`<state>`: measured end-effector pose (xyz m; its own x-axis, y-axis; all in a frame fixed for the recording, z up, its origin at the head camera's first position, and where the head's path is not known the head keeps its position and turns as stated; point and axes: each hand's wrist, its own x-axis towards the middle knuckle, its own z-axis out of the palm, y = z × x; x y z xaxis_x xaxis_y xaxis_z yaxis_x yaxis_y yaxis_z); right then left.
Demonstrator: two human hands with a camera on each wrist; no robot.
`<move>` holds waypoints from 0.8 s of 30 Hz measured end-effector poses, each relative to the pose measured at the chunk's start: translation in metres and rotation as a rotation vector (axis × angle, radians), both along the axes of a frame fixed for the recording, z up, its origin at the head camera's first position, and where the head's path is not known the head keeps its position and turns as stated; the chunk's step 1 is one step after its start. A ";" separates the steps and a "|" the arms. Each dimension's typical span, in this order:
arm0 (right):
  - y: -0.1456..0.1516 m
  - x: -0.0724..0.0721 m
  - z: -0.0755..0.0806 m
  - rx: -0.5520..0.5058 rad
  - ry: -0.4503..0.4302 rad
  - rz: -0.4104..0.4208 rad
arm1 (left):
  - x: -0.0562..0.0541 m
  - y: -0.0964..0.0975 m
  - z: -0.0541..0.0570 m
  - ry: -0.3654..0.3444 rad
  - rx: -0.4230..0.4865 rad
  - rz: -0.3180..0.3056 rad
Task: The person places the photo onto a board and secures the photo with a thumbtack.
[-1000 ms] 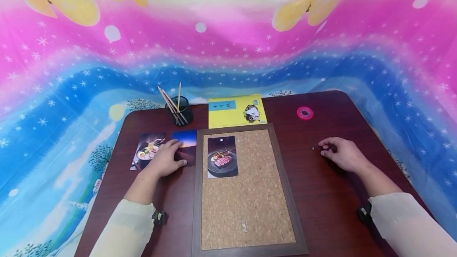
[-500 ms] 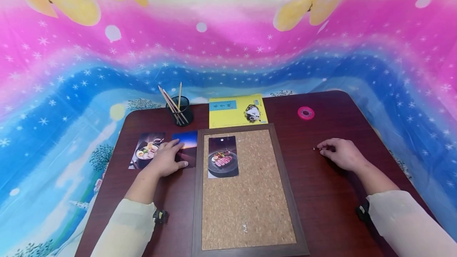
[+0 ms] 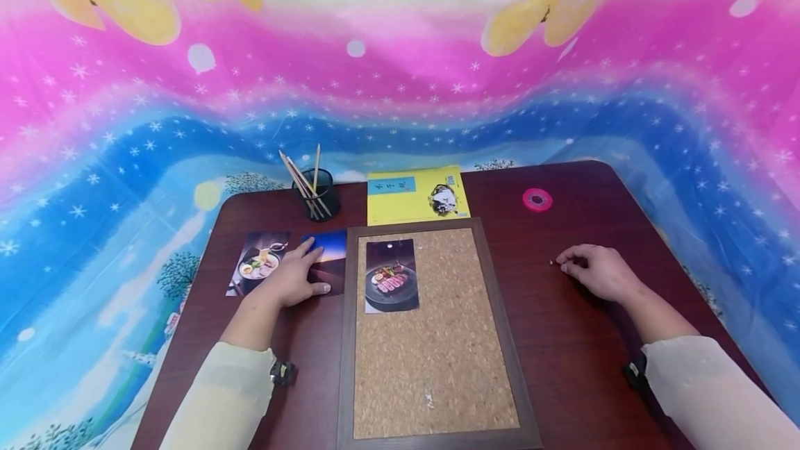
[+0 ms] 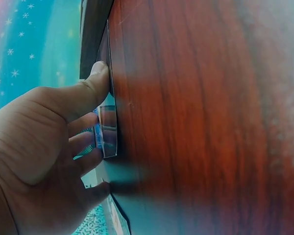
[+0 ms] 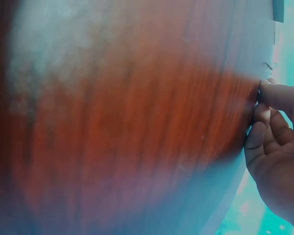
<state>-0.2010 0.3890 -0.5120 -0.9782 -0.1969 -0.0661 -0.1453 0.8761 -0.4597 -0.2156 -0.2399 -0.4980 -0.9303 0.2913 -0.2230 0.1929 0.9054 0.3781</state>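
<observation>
My left hand [image 3: 294, 280] lies with spread fingers over a sunset photo [image 3: 331, 250] and the edge of a noodle-bowl photo [image 3: 257, 266], left of the corkboard [image 3: 437, 360]. In the left wrist view, the fingers [image 4: 85, 142] reach past the near edge of a photo [image 4: 109, 132]. On the table's right side, my right hand [image 3: 596, 271] has curled fingers, their tips right at the tabletop. A small thumbtack [image 5: 268, 67] lies just beyond them. I cannot tell whether another tack is between thumb and forefinger. A steak photo [image 3: 392, 280] hangs on the board's upper left, with a pale tack near its top.
A yellow book [image 3: 412, 210] lies behind the corkboard. A black mesh cup [image 3: 321, 203] with several pencils stands at the back left. A pink ring-shaped roll [image 3: 537, 200] lies at the back right. A patterned cloth [image 3: 400, 117] hangs behind the table.
Small dark bits seen by my right fingertips earlier no longer show; one small tack stays visible there. The left hand keeps its place on the photos, with its fingers shifting slightly.
</observation>
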 end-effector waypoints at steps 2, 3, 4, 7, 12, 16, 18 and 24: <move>0.000 0.000 -0.001 -0.004 0.003 0.002 | 0.000 0.000 0.000 -0.013 -0.011 -0.002; 0.000 0.000 -0.001 -0.006 0.005 0.004 | 0.000 0.000 0.000 -0.017 -0.014 -0.002; 0.000 0.000 -0.001 -0.006 0.005 0.004 | 0.000 -0.001 0.000 -0.019 -0.017 -0.002; -0.001 0.000 -0.001 -0.007 0.005 0.005 | -0.001 -0.001 -0.001 -0.030 -0.023 0.002; -0.002 0.000 0.000 -0.005 0.004 0.006 | -0.003 -0.004 -0.002 -0.041 -0.033 0.007; -0.002 0.000 -0.001 -0.007 0.000 0.004 | -0.005 -0.006 -0.003 -0.013 -0.045 -0.017; -0.002 0.000 0.000 -0.008 -0.004 0.001 | -0.006 -0.007 -0.003 -0.005 -0.026 -0.030; -0.002 0.000 0.001 -0.009 -0.015 -0.015 | -0.007 -0.008 -0.005 -0.031 0.038 -0.037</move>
